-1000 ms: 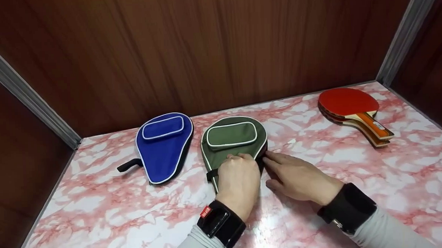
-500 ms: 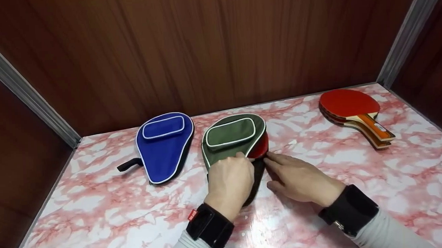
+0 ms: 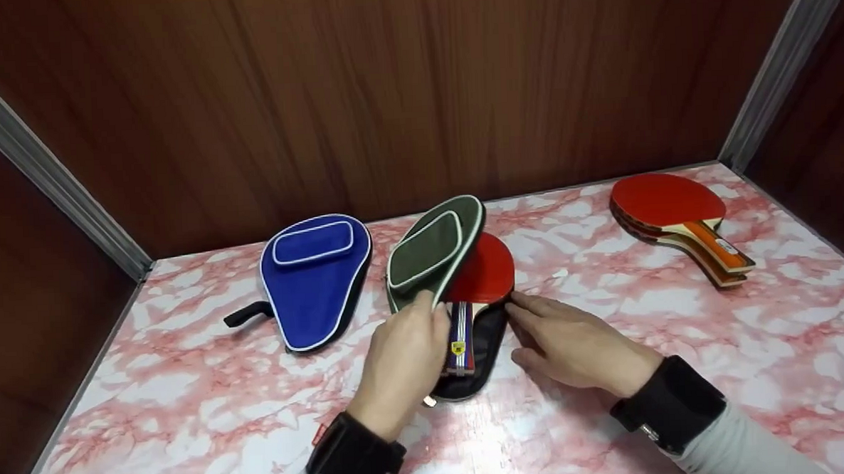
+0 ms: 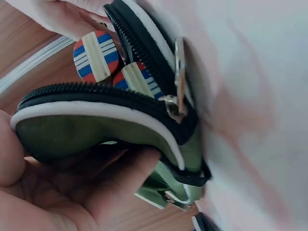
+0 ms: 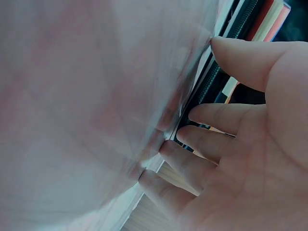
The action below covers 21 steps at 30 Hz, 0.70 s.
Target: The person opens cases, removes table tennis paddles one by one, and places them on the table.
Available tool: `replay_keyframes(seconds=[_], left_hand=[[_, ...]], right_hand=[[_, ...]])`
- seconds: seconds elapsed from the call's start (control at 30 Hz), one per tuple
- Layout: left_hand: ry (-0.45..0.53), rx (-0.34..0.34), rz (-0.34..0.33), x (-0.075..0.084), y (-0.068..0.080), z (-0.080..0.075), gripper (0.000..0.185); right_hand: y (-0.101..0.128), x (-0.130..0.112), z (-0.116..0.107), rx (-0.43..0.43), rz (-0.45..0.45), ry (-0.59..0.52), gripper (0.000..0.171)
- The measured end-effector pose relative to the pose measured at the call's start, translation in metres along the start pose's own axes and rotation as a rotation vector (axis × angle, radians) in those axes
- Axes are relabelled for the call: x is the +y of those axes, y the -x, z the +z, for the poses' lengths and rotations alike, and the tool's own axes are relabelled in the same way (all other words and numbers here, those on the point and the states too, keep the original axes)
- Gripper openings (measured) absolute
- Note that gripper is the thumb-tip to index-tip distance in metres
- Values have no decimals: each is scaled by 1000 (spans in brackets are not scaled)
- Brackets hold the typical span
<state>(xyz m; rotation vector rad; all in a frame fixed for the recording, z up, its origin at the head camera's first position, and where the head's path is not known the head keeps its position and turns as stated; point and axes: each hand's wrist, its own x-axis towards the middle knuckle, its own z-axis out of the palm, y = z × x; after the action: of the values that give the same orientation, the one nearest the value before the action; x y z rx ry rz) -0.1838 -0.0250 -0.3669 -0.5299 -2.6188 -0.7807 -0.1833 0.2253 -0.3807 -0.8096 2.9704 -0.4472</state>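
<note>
Pink marble tabletop [image 3: 684,368] meets brown wood-panel walls [image 3: 387,89].

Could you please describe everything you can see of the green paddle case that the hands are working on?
The green paddle case is olive fabric with white piping, a black zipper and a flat outer pocket. It lies unzipped on the pink marble tabletop, right of the blue case. The left hand grips its top flap and holds it tilted up, exposing a red paddle with a striped handle on the black-lined lower half. The right hand rests at its right edge, fingertips touching.
</note>
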Motion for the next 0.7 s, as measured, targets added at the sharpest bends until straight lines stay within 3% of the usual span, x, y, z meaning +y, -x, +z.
replay_keyframes(seconds=[0.13,0.3,0.7], left_hand=[[86,-22,-61,-11,3,-7,16],[141,-19,-81,-22,8,-16,16],[114,-6,-142,-46,16,-39,10]], right_hand=[[0,-1,-1,-15,9,-6,70],[-1,-2,-1,-30,16,-2,71],[0,-2,-1,-50,37,14,72]])
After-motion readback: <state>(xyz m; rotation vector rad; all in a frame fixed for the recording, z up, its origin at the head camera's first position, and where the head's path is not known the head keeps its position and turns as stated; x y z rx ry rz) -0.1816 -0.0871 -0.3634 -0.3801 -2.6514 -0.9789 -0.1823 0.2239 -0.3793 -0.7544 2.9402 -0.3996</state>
